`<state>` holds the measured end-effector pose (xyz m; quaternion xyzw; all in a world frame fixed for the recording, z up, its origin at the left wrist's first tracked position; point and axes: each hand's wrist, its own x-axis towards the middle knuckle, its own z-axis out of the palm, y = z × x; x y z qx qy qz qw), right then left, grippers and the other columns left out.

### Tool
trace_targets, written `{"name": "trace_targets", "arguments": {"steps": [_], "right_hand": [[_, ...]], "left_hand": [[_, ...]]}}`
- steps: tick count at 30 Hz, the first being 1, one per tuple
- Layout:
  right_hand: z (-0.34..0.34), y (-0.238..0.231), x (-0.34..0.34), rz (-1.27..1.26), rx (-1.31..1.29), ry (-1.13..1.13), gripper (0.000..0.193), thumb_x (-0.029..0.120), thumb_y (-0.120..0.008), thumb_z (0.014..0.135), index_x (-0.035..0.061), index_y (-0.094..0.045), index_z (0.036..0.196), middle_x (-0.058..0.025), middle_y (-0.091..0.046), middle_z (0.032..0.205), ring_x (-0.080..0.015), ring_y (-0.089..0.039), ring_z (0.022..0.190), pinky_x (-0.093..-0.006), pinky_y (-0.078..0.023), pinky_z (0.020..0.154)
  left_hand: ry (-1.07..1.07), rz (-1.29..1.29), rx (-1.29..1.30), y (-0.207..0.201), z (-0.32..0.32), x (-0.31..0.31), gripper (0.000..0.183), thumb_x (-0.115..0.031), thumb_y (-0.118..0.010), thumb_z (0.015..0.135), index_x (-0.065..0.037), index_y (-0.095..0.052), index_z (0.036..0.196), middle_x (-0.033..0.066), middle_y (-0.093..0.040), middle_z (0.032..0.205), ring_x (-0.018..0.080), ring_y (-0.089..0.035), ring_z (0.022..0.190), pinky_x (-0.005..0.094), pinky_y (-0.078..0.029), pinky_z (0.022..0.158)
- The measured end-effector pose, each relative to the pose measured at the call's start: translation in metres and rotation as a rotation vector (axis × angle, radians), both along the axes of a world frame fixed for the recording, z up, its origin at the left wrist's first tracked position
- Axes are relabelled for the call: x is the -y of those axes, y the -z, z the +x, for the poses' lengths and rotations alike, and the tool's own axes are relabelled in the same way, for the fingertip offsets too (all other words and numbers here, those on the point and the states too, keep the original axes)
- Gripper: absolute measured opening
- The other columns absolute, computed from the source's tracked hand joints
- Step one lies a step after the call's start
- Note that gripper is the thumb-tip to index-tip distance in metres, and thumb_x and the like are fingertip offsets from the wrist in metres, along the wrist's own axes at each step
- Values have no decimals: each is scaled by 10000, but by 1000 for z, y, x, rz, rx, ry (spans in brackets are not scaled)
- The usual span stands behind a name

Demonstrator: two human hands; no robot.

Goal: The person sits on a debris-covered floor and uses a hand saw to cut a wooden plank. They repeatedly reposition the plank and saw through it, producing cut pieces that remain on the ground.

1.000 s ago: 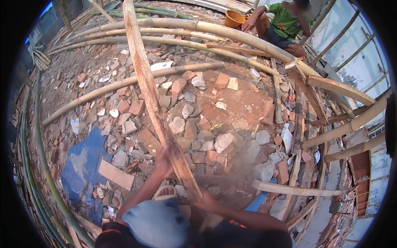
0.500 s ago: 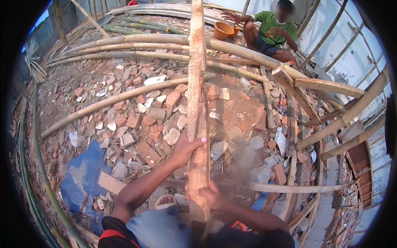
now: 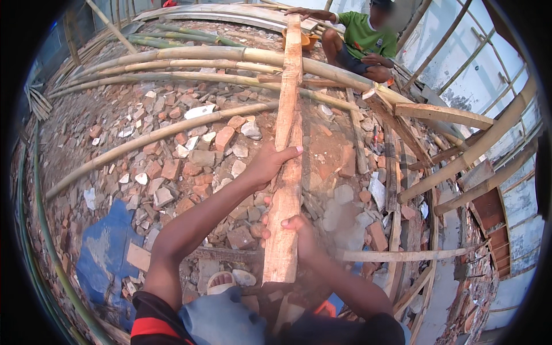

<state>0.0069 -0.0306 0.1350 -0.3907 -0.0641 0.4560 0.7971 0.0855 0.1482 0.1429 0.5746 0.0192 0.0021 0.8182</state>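
A long, rough-edged wooden plank (image 3: 287, 195) stretches away from me, its near end above my lap. My left hand (image 3: 277, 163) grips it about midway, thumb lying across the top face. Closer to me, my right hand (image 3: 296, 230) is wrapped round the plank near its squared end, with fingertips showing on the left edge. At the plank's far end a co-worker in a green shirt (image 3: 368, 40) squats, one hand (image 3: 305, 12) touching or just beside its tip; which, I cannot tell.
Broken bricks and rubble (image 3: 190, 155) cover the ground. Several bamboo poles (image 3: 172, 64) cross beyond, passing under the plank. A blue sheet (image 3: 106, 247) lies at the left. On the right are timber strips (image 3: 397, 253) and a bamboo frame (image 3: 477, 155). An orange bucket (image 3: 310, 42) stands by the co-worker.
The plank has moved forward, away from me, and its near end now shows. Both my hands moved with it, my arms reaching farther. The co-worker's hand has come to the plank's far end.
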Motion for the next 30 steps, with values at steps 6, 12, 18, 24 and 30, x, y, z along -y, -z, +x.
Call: {"name": "trace_targets", "arguments": {"steps": [6,12,18,24,30], "right_hand": [[10,-13,-36,118,-49,1,776,262,-517,815,52,-348,1543,-133,-588,1091,-256,-613,901,-473,-546,820],[40,-41,-84,58,264,-19,603,396,-513,1013,3,-394,1455,-158,-623,1192,-269,-680,1080,-474,-593,894],[61,-50,-24,-384,1105,-132,543,412,-660,976,-24,-576,1290,-186,-684,1150,-263,-698,1084,-404,-580,860],[52,-23,186,-961,1673,131,306,276,-704,904,76,-658,1130,-106,-677,1131,-308,-632,1111,-457,-467,985],[45,72,393,-1730,307,1832,744,398,-807,818,77,-462,1394,-161,-467,1401,-390,-407,1347,-596,-303,1096]], "left_hand": [[59,-6,-86,-19,19,-28,401,-330,-672,982,18,-676,1182,103,-726,951,170,-695,816,321,-557,709],[-13,-218,-71,-37,1,-65,881,-730,-372,1007,-7,-442,1505,216,-572,1415,312,-622,1241,473,-489,1063],[-64,96,-216,101,-74,-105,711,-594,-352,1070,-73,-361,1553,136,-529,1489,353,-509,1370,520,-411,1121],[-216,216,-541,201,-169,-131,588,-487,-578,1027,-70,-502,1435,84,-582,1393,278,-600,1206,441,-466,962],[52,512,-360,151,-137,-68,338,-367,-572,1056,-100,-609,1260,48,-645,1223,194,-646,1059,334,-496,861]]}}
